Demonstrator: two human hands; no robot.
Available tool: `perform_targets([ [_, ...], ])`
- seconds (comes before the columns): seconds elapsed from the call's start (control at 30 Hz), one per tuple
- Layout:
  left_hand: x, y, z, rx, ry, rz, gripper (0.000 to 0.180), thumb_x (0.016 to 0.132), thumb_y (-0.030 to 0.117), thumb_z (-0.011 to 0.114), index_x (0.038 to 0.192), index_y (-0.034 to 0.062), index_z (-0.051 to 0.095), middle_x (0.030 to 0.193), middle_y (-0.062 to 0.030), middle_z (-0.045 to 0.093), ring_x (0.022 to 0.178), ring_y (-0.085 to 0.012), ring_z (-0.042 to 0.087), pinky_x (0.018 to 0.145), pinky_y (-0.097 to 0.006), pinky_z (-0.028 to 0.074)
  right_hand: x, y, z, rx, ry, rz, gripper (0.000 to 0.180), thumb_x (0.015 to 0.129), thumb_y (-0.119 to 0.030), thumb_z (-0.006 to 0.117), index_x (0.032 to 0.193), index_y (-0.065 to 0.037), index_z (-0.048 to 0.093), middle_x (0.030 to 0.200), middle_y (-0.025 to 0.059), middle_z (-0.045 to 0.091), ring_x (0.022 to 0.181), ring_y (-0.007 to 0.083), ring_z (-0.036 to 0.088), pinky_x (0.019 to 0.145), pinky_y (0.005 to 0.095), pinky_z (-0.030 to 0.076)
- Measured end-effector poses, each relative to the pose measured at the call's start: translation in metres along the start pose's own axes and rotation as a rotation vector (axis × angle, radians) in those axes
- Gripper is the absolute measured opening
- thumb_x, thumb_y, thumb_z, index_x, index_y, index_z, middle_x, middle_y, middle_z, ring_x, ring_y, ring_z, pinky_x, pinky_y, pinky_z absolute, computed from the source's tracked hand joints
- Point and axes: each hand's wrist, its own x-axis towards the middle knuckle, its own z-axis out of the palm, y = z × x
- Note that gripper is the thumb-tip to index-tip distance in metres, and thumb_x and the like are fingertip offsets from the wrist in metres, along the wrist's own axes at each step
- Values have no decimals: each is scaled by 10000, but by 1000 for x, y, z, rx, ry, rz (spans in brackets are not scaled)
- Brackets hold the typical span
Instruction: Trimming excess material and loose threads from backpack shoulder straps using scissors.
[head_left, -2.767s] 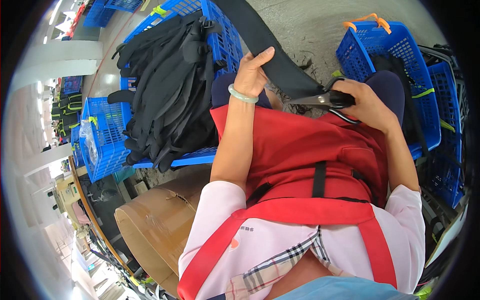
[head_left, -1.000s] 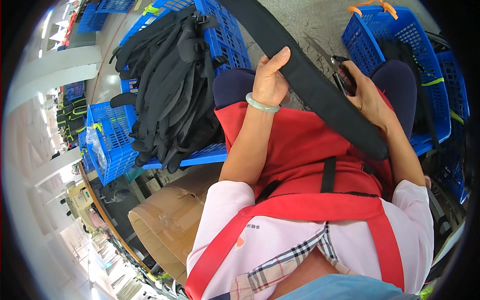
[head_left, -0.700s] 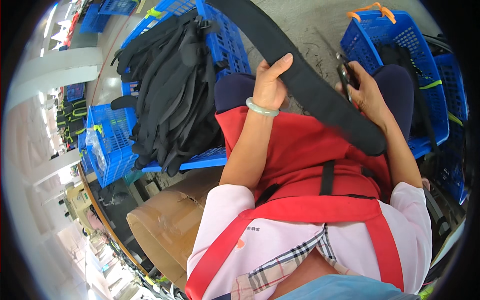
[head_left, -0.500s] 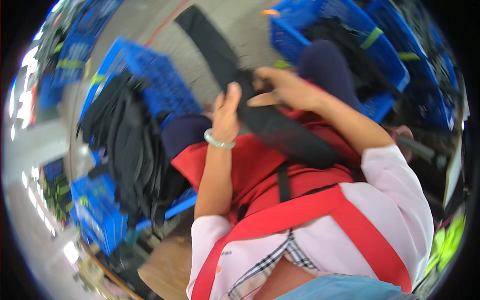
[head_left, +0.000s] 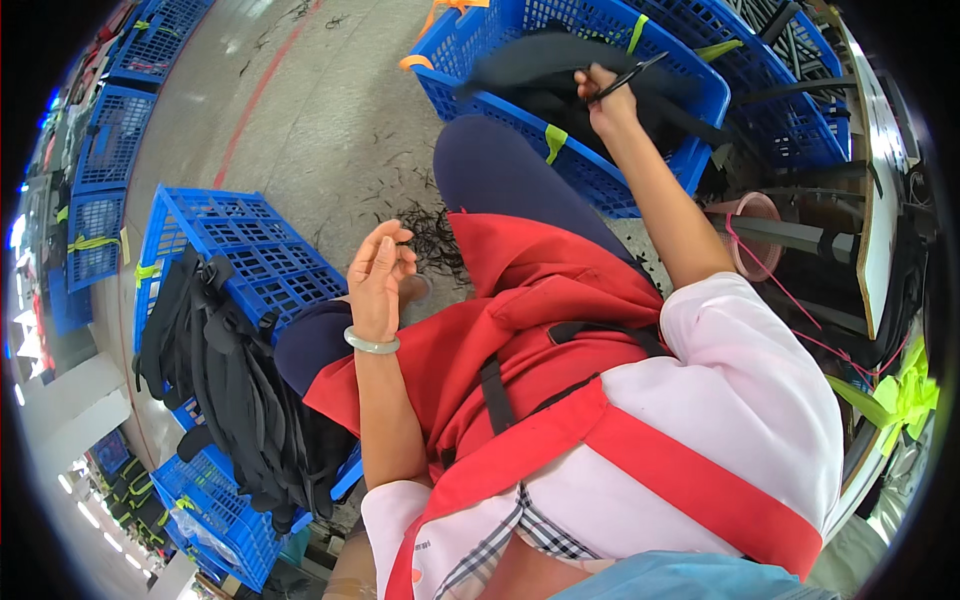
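Note:
My right hand (head_left: 610, 98) is stretched out over the blue crate at the upper right. Its fingers are closed round a pair of dark scissors (head_left: 640, 70) with the tips pointing away to the right. Beside that hand, a long black padded fabric strip (head_left: 540, 62) lies blurred over the crate; whether the fingers touch it cannot be made out. My left hand (head_left: 376, 285), with a pale bangle (head_left: 372, 343) at the wrist, is raised above my left knee. Its fingers are loosely bent and apart, with nothing clearly held.
The right-hand blue crate (head_left: 470, 108) holds black fabric pieces. At my left, another blue crate (head_left: 300, 262) has a heap of black strips (head_left: 225, 360) beside it. Dark scraps (head_left: 425, 230) litter the floor between. A pink bin (head_left: 755, 235) stands under the bench on the right.
The black strip has gone from across my lap to over the right crate. My right hand has reached out away from my left; the scissors now show clearly. My left hand has lowered and let go.

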Motion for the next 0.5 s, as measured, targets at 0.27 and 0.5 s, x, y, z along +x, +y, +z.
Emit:
perform_targets([
  [0.27,0,-16,-17,277,17,-118,263,949,125,560,1191,26,591,1011,-36,637,760,-61,566,640,-177,461,-10,25,-57,-596,-65,-22,198,846,-133,687,908,-35,526,852,113,660,661,150,605,549,261,502],
  [0.5,22,-31,-3,409,-48,-185,275,933,143,591,1183,28,597,994,-17,638,768,-66,573,641,-194,466,95,-63,-147,-1123,36,-215,180,877,-135,637,968,-24,528,880,103,654,732,199,630,651,306,521],
])
